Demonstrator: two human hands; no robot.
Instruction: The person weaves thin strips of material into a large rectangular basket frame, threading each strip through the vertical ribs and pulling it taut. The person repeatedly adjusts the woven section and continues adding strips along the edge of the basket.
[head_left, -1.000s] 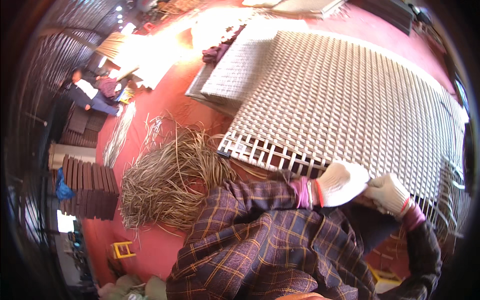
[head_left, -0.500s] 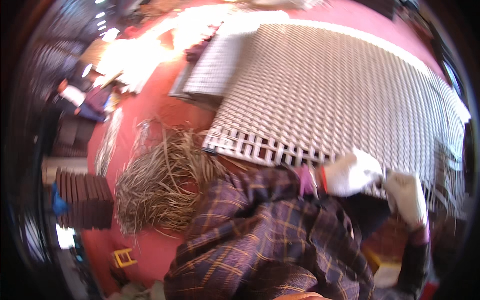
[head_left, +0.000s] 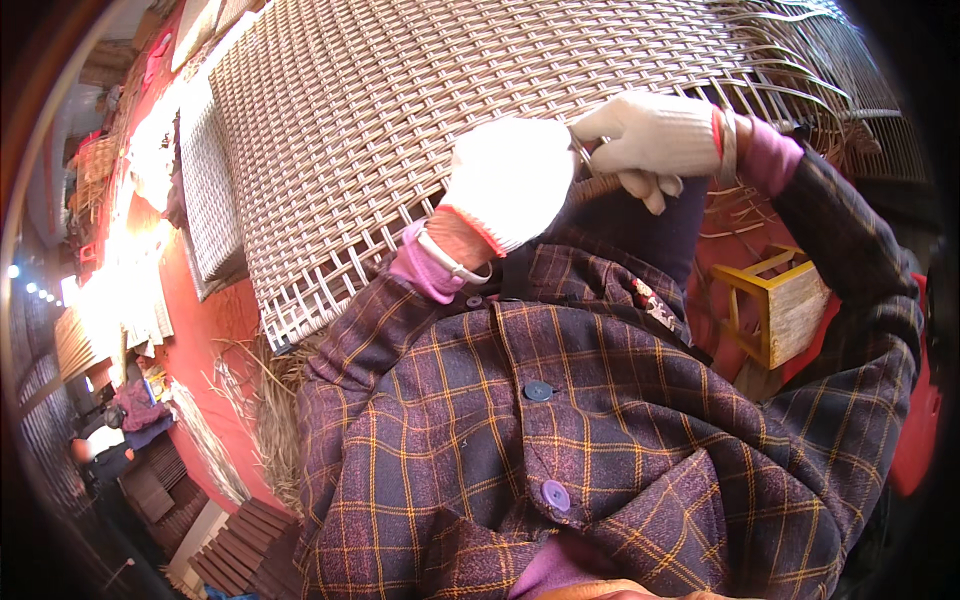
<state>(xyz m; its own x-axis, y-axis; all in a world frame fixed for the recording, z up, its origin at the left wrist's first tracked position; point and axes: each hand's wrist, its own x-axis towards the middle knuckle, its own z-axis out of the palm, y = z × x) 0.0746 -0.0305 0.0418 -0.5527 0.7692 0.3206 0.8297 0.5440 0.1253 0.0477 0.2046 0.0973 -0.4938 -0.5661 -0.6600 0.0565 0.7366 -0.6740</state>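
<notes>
A large woven cane panel [head_left: 450,80] lies on the red floor in front of me. Both my hands wear white gloves and meet at its near edge. My left hand [head_left: 510,180] is curled on the panel's edge, its back toward me. My right hand [head_left: 650,135] is closed just to the right, pinching a thin cane strand [head_left: 583,152] between the two hands. Loose strand ends [head_left: 790,50] stick out of the panel's right side. My plaid jacket hides the panel edge below the hands.
A small yellow wooden stool [head_left: 780,305] stands at my right. A pile of loose reeds [head_left: 270,420] lies at my left. Another woven panel [head_left: 205,190] rests farther left. Dark stacked slabs [head_left: 250,550] and a distant person [head_left: 100,455] are at the lower left.
My view has swung in close over the panel. Both hands now sit higher in the picture and closer together, touching at the panel's edge.
</notes>
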